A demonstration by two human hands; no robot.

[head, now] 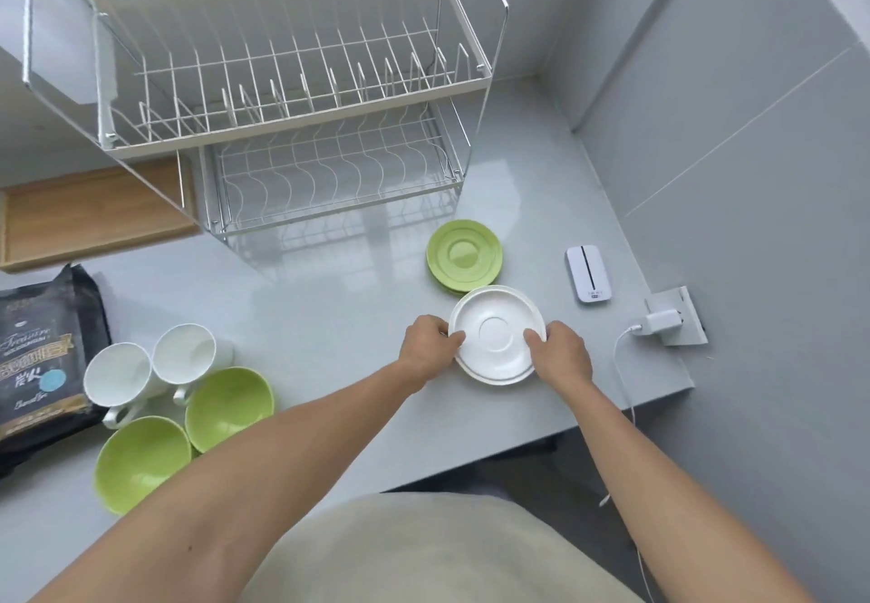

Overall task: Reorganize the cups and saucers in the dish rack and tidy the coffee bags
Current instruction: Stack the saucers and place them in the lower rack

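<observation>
**Two hands on the white saucers, dish rack empty**

Head view: the landmark is the dish rack (292, 98), a white wire frame with two tiers, and both tiers hold nothing. All crockery stands on the grey counter (329, 320) in front of it.

In front of the rack's right end lies a small stack of green saucers (463, 254). Just nearer to the person, touching or slightly overlapping that stack, is a stack of white saucers (496, 336) — it looks like two, but I cannot count them surely. The left hand (426, 346) pinches the left rim with curled fingers, and the right hand (562, 353) pinches the right rim in the same way; so both hands hold the white saucers.

In front of the rack's left end stand two white cups (155, 367) and two green cups (188, 433), close together. Left of them lies a black coffee bag (44, 357), and behind it, beside the rack, a wooden tray (94, 216). Right of the rack's right end are a small white device (588, 273) and a charger (661, 322) in a wall socket.

The saucers seem glazed ceramic — stiff, smooth, rather slippery, and they can chip if they knock the wire. I judge them light enough for one hand each, but a stack can slide apart. The rim at two opposite sides is a good place to hold, with thumbs on top.
</observation>
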